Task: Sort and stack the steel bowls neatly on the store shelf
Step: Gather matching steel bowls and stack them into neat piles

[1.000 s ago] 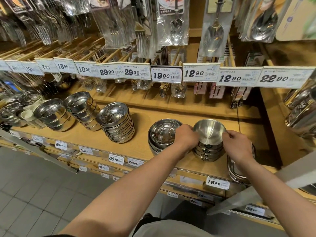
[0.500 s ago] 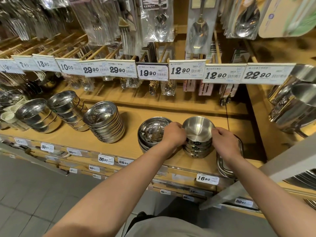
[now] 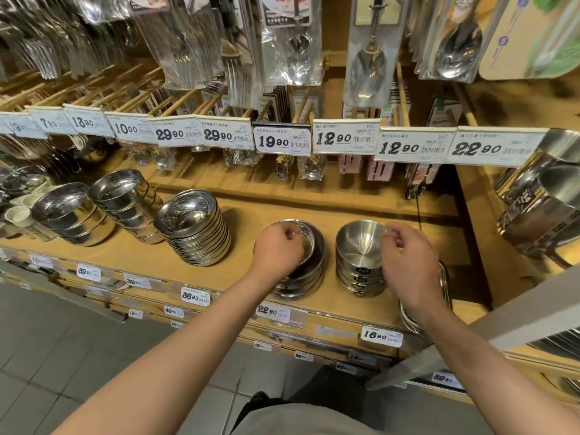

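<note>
On the wooden shelf (image 3: 314, 205) stand two short stacks of steel bowls near the front edge. My left hand (image 3: 277, 249) lies over the shiny stack (image 3: 309, 271) and pinches the rim of its top bowl. The matte stack (image 3: 359, 262) with black labels stands just to the right; my right hand (image 3: 408, 262) pinches the right rim of its top bowl. Further left stand a taller stack of shallow bowls (image 3: 194, 227) and two leaning stacks (image 3: 125, 202), (image 3: 69, 215).
Price tags (image 3: 282, 141) line a rail above the shelf, with packaged spoons and forks (image 3: 367, 58) hanging over it. Steel pots (image 3: 543, 211) stand at the right. A stack of steel trays (image 3: 445, 296) sits under my right wrist. A grey bar (image 3: 470, 343) slants at the lower right.
My left hand has left the matte stack and moved left onto the shiny stack. My right hand stays at the matte stack's right rim. The camera moved closer.
</note>
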`<state>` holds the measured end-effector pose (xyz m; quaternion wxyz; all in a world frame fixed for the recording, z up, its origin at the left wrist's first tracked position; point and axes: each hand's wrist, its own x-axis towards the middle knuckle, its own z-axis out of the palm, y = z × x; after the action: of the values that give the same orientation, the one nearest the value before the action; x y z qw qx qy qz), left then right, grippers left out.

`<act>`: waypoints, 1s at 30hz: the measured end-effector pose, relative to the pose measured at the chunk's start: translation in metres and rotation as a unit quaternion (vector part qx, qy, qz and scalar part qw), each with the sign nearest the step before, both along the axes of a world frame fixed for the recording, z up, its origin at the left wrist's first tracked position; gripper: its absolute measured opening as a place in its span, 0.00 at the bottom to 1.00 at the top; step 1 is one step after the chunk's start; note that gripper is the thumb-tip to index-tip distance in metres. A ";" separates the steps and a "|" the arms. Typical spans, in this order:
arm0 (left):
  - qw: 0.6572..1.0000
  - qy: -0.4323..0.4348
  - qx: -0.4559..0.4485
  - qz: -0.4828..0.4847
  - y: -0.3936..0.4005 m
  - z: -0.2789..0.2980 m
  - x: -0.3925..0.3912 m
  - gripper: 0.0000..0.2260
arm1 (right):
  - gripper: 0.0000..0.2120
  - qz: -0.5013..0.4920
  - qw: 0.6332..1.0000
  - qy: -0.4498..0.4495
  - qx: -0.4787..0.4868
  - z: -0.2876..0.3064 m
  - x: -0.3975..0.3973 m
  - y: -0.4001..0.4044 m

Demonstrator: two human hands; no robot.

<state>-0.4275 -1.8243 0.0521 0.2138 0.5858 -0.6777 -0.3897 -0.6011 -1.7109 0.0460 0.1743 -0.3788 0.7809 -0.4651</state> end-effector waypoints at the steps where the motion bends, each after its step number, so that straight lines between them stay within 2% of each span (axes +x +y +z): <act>1: 1.000 0.004 -0.003 0.023 -0.004 0.003 0.012 0.07 | 0.14 0.032 0.999 0.003 -0.002 0.002 0.009 -0.002; 5: 0.995 0.036 0.012 0.088 -0.018 0.008 0.057 0.09 | 0.13 0.163 0.986 -0.014 0.035 -0.005 0.044 -0.018; 9: 0.990 0.061 0.033 0.124 -0.018 0.008 0.091 0.09 | 0.17 0.200 0.972 0.009 0.123 -0.018 0.070 -0.038; 14: 0.983 0.094 0.056 0.146 -0.018 0.008 0.121 0.07 | 0.17 0.173 0.963 0.045 0.202 -0.024 0.082 -0.063; 17: 0.981 0.097 0.060 0.155 -0.021 0.007 0.135 0.08 | 0.12 0.150 0.953 0.071 0.252 -0.028 0.082 -0.080; 20: 0.982 0.099 0.066 0.149 -0.026 0.005 0.147 0.08 | 0.08 0.136 0.936 0.133 0.298 -0.029 0.082 -0.097; 22: 0.982 0.095 0.068 0.146 -0.031 0.004 0.156 0.08 | 0.14 0.108 0.930 0.161 0.313 -0.030 0.084 -0.106; 25: 0.983 0.094 0.076 0.141 -0.042 0.002 0.173 0.08 | 0.15 0.083 0.917 0.197 0.338 -0.030 0.087 -0.115; 30: 0.984 0.098 0.088 0.116 -0.064 0.004 0.202 0.08 | 0.05 0.068 0.917 0.208 0.334 -0.014 0.092 -0.117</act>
<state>-0.2255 -1.8881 0.0563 0.2712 0.6360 -0.5438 -0.4757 -0.5091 -1.8281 0.0316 0.1558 -0.4390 0.8817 -0.0752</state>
